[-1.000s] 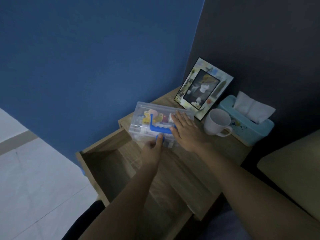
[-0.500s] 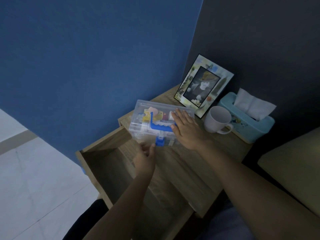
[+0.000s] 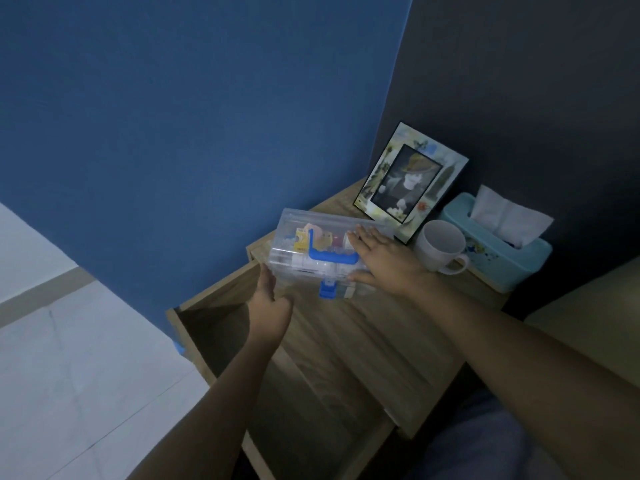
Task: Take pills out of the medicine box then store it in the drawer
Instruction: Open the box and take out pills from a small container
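Clear plastic medicine box (image 3: pixel 322 251) with its lid seemingly shut is being pressed mid-frame by the flat, spread right hand (image 3: pixel 384 261); the left hand (image 3: pixel 268 308), spread and empty, is being brought beside it. Pills aren't out yet; the wooden drawer (image 3: pixel 221 341) below is being left open.

photo frame (image 3: pixel 410 173) upright at wall | white mug (image 3: pixel 440 245) beside teal tissue box (image 3: pixel 498 247) | nightstand (image 3: pixel 398 327)

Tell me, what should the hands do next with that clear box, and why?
Probably lift the lid. The blue latch on the medicine box hangs flipped down, the right hand lies flat on top, and the left hand is at its left end.
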Demonstrator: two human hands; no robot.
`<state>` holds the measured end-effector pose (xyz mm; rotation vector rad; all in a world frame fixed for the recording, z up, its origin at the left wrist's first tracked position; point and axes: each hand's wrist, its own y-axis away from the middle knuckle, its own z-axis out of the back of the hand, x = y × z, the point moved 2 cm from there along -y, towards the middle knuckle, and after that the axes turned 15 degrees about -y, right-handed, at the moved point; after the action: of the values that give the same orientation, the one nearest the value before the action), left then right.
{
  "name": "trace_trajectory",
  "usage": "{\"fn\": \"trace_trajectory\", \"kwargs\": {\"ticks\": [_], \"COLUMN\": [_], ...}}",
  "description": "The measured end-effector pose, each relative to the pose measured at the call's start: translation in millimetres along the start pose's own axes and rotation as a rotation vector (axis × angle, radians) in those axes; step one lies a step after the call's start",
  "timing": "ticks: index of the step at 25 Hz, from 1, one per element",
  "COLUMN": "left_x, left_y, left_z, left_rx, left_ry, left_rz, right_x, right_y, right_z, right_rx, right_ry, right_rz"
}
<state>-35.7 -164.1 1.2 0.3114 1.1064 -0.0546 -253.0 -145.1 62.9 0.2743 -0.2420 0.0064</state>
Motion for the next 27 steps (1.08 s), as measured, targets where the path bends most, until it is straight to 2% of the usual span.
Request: {"fn": "trace_trajectory", "kwargs": {"ticks": [4,5,7,9,13,18,27], "left_x": [-4.9,-6.7,-12.5,-17.4,-8.6,-0.1,-7.4], "left_y": [-1.3,-2.2,-9.7,-22.6,-43.2,-47.9,-49.7], "left_z": [1.5,1.8,2.2,3.6,9.9,8.8,11.9], "left_rx": [-0.035,-0.061,-0.093,-0.024,0.142,0.167,0.189], "left_ry": [-0.137,-0.249,-0.555,-0.796,-1.041,-1.072,-1.09], "left_rz": [0.009,-0.029,-0.214,-0.414,-0.451,-0.474,-0.522], "right_x": [-4.9,-5.4,-6.8,-9.2,-8.9,-27.0,-37.2], "right_y": [4.2,4.3,0.3,-7.0,-23.3,-44.8,-71.0], "right_z": [28.7,37.3,52.6,68.7,88.0,80.1,95.2], "right_rx": [-0.137,-0.185,-0.242,-0.277,-0.33,-0.297,-0.275], "right_ry": [0.05,0.045,0.105,0.161,0.269,0.265,0.281], "right_rz": [0.144,0.187,0.256,0.271,0.327,0.196,0.118]}}
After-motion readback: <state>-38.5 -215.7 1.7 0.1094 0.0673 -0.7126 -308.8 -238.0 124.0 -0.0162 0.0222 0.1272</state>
